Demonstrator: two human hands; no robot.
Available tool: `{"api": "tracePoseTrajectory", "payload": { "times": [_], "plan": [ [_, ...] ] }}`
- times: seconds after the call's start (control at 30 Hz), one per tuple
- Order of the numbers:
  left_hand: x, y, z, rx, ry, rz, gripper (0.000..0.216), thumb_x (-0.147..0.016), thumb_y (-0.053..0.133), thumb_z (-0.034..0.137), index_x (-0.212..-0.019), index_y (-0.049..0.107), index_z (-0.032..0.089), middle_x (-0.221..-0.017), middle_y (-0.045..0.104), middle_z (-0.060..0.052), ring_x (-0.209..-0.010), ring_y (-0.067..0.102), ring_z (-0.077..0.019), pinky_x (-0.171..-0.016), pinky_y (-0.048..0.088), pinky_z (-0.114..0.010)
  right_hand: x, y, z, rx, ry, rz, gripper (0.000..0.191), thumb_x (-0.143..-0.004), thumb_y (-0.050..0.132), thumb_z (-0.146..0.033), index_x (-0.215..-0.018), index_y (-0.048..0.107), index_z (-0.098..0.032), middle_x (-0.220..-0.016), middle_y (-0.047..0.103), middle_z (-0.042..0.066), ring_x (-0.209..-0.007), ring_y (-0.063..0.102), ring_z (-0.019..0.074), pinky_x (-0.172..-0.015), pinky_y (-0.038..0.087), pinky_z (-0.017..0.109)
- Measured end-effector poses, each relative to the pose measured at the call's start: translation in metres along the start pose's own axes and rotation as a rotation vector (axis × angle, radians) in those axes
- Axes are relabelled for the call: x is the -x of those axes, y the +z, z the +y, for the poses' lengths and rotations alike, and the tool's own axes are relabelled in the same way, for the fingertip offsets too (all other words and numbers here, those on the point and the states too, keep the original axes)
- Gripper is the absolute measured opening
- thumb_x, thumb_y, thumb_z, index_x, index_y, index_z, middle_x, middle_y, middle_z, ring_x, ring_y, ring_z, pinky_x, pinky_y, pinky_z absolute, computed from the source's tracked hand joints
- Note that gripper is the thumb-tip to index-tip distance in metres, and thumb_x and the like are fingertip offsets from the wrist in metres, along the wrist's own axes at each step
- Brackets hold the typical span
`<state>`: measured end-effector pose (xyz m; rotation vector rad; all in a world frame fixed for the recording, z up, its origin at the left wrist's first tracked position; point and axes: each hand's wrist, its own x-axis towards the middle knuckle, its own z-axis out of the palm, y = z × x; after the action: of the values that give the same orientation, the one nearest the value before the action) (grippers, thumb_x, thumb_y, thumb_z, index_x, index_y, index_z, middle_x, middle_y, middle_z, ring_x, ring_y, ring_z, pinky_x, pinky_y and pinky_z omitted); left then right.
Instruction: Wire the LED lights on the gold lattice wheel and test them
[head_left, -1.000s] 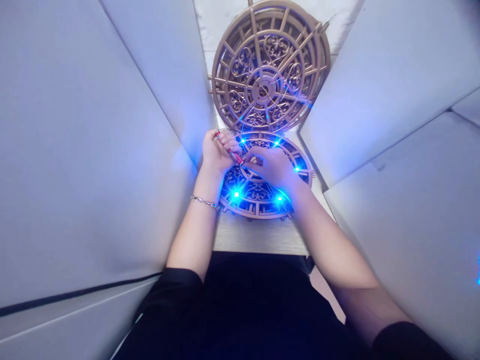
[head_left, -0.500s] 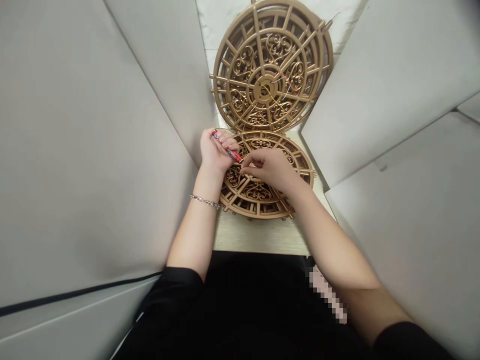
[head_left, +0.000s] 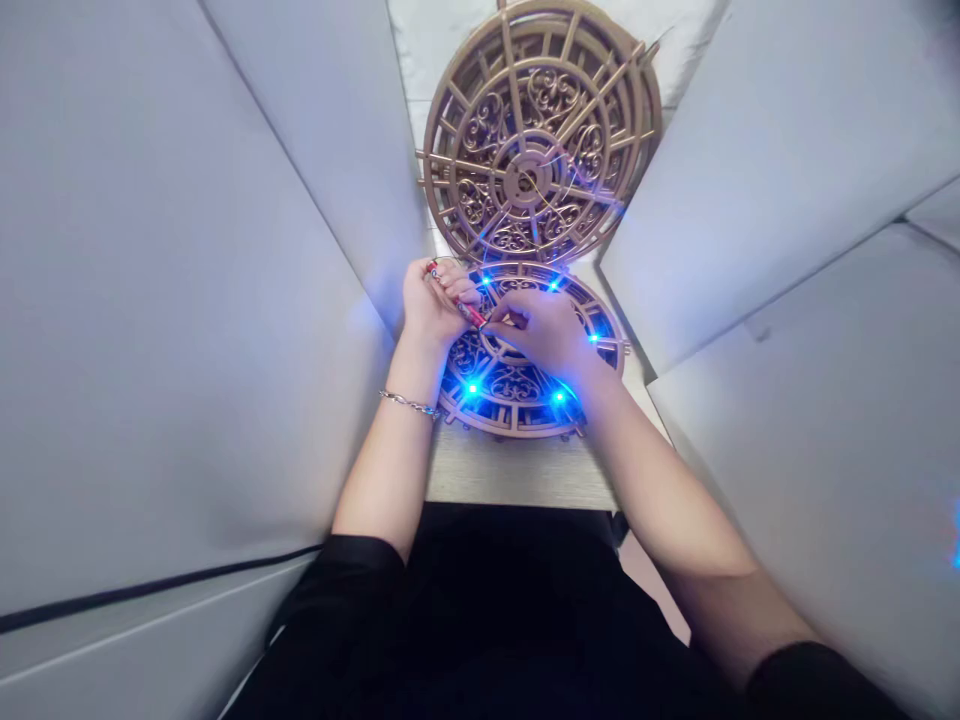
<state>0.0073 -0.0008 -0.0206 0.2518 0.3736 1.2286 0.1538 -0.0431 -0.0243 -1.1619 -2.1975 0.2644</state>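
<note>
My left hand (head_left: 429, 310) is closed around red batteries (head_left: 471, 313) lined up end to end like a stick, slanting down to the right. A thin wire runs by its upper fingertips. Pinched at the lower battery end are the thumb and fingertips of my right hand (head_left: 547, 335); what they hold is too small to make out. Both hands are over a round gold openwork lattice disc (head_left: 514, 430) with scrollwork, lying on the table. Several blue lights (head_left: 559, 397) glow around this disc. My right hand hides part of its middle.
Behind it, a stack of similar gold discs (head_left: 529, 180) leans back, with thin loose wires across its hub. Tall pale panels (head_left: 300, 330) stand close at left and right (head_left: 750, 200). The pale tabletop (head_left: 517, 475) shows in front. A black cable (head_left: 165, 580) runs along the left.
Blue lights on the lower disc have come on, tinting the panels and discs blue. My right fingertips have shifted slightly against the battery end. My left hand keeps its hold.
</note>
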Motion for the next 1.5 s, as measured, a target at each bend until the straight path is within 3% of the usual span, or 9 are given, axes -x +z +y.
{"api": "tracePoseTrajectory", "payload": {
  "times": [0.4, 0.7, 1.5],
  "plan": [
    [-0.002, -0.002, 0.001, 0.007, -0.009, -0.041, 0.034, -0.081, 0.03, 0.027, -0.048, 0.026, 0.019, -0.037, 0.031, 0.005, -0.03, 0.031, -0.0039, -0.034, 0.028, -0.016, 0.0, 0.002, 0.003, -0.037, -0.021, 0.029, 0.011, -0.076, 0.056, -0.029, -0.075, 0.059, -0.018, -0.068, 0.055, 0.0, -0.063, 0.048, 0.0107, -0.06, 0.034, 0.025],
    [-0.001, -0.002, 0.001, 0.013, -0.004, -0.032, 0.033, -0.081, 0.029, 0.027, -0.049, 0.026, 0.019, -0.036, 0.032, 0.005, -0.029, 0.031, -0.0042, -0.034, 0.029, -0.016, -0.001, 0.005, 0.009, -0.078, -0.033, 0.023, 0.011, -0.078, 0.053, -0.029, -0.078, 0.06, -0.021, -0.082, 0.063, 0.002, -0.076, 0.055, 0.015, -0.071, 0.04, 0.03],
    [-0.001, -0.002, 0.001, 0.062, 0.018, -0.027, 0.032, -0.08, 0.03, 0.029, -0.05, 0.023, 0.019, -0.036, 0.031, 0.006, -0.029, 0.029, -0.0036, -0.033, 0.027, -0.016, -0.001, 0.001, 0.002, -0.211, 0.058, 0.039, 0.012, -0.071, 0.061, -0.028, -0.067, 0.063, -0.017, -0.066, 0.062, -0.001, -0.061, 0.051, 0.0095, -0.061, 0.036, 0.024]
  ]
}}
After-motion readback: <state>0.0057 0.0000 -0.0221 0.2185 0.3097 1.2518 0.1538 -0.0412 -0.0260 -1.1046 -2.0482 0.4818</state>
